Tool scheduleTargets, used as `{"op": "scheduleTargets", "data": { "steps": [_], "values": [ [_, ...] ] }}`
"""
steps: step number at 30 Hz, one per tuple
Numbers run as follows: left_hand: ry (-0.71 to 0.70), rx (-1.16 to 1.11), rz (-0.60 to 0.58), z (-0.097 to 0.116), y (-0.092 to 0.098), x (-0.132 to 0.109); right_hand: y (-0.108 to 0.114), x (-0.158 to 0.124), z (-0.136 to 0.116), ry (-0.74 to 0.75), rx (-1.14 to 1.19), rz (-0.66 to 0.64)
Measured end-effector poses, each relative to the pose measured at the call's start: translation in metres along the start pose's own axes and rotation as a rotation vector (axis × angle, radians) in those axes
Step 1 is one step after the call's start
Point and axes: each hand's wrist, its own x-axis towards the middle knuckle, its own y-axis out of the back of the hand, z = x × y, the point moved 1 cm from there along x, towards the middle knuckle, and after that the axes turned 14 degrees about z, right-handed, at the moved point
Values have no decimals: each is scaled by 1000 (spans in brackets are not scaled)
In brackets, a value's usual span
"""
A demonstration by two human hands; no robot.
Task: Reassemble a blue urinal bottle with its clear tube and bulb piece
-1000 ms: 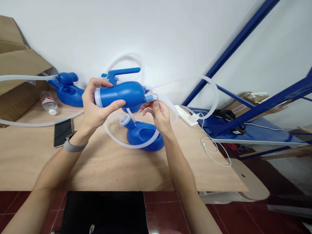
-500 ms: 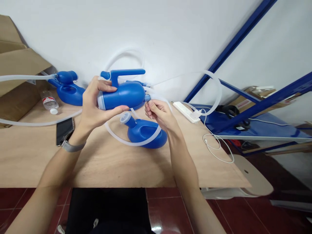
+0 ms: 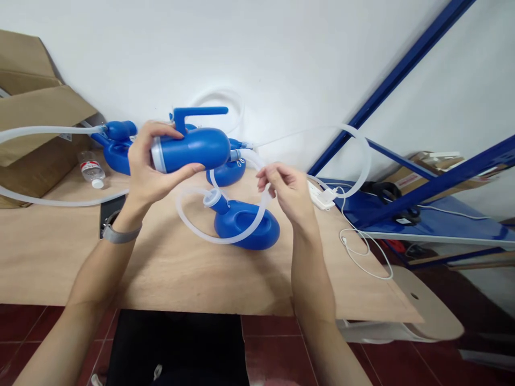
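My left hand (image 3: pixel 151 163) is wrapped round a blue plastic urinal cup (image 3: pixel 197 149), held sideways above the table with its pale collar in the palm and its L-shaped handle on top. From the nozzle at its rounded right end runs a translucent hose (image 3: pixel 251 156). My right hand (image 3: pixel 284 187) pinches this hose just right of the nozzle, fingers bent round it. The hose loops down over a blue urinal bottle (image 3: pixel 267 228) with a pale cap, lying on the table below.
Another blue bottle (image 3: pixel 227 174) sits behind. On the left are a cardboard box (image 3: pixel 44 126), a water bottle (image 3: pixel 92 169), a phone (image 3: pixel 112 206) and a blue bottle with hose (image 3: pixel 116 155). To the right are a power strip (image 3: pixel 319 197), white cable (image 3: pixel 358 233) and blue shelf rack (image 3: pixel 434 214).
My right hand has moved from the nozzle tip rightward and slightly down along the hose. The hose at the nozzle now shows. The cup has shifted slightly left in view.
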Motion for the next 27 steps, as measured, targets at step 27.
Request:
{"op": "scheduleTargets", "data": {
  "steps": [27],
  "values": [
    [568, -270, -50, -57, -15, -5, 127, -2, 2, -59, -730, -311]
  ]
}}
